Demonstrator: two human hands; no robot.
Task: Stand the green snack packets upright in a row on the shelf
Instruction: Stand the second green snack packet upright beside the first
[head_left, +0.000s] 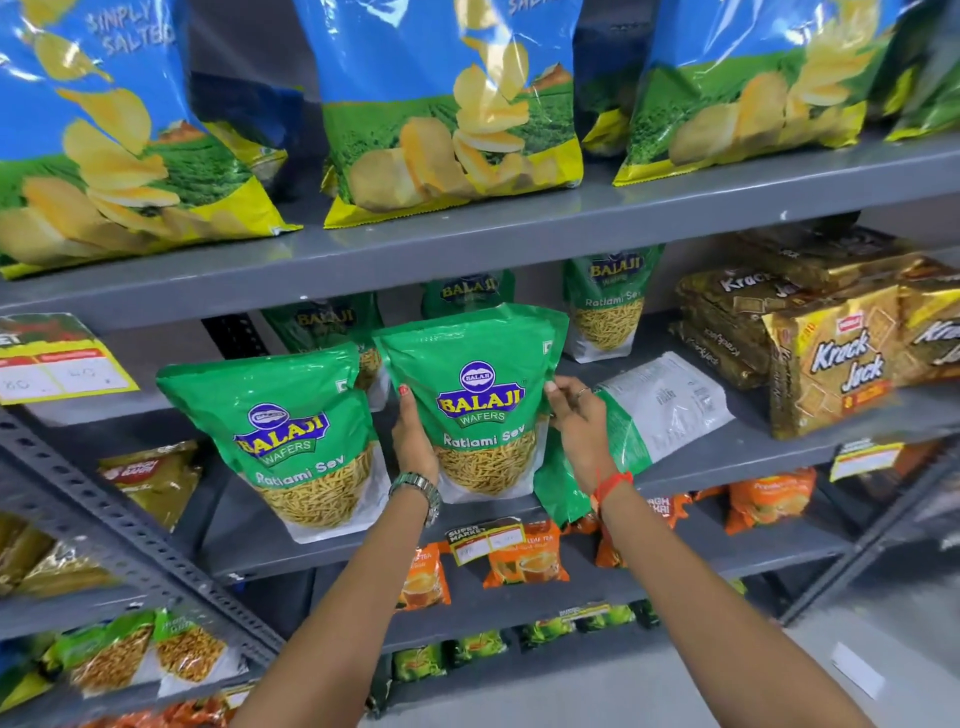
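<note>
A green Balaji Ratlami Sev packet (480, 400) stands upright at the middle of the grey shelf (769, 452). My left hand (413, 434) grips its left edge and my right hand (579, 415) grips its right edge. A second green packet (291, 431) stands upright just to its left, near the shelf's front. Another green packet (654, 415) lies flat on its face to the right, its white back up, partly under my right hand. Three more green packets (605, 304) stand at the back of the shelf, partly hidden.
Gold Krack Jack biscuit packs (831, 364) are stacked at the right end of the same shelf. Large blue chip bags (447, 114) fill the shelf above. Orange tea packets (524, 556) sit on the shelf below. A yellow price tag (62, 364) hangs at left.
</note>
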